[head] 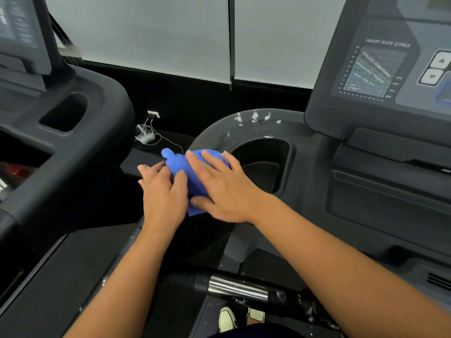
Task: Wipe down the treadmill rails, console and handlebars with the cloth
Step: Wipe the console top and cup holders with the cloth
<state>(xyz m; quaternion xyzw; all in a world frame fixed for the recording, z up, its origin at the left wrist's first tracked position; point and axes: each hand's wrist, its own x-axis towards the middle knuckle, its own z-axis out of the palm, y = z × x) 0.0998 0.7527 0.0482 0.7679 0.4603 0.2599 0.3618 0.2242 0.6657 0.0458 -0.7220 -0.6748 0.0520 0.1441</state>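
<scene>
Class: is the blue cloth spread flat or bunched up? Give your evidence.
Bunched up: the blue textured cloth forms a crumpled wad between the left hand and right hand, a lump sticking out at its far end.

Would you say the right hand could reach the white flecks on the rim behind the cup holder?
Probably yes. The right hand lies on the cloth beside the cup holder, and the flecks sit on the bare rim just beyond it, with nothing standing between.
</scene>
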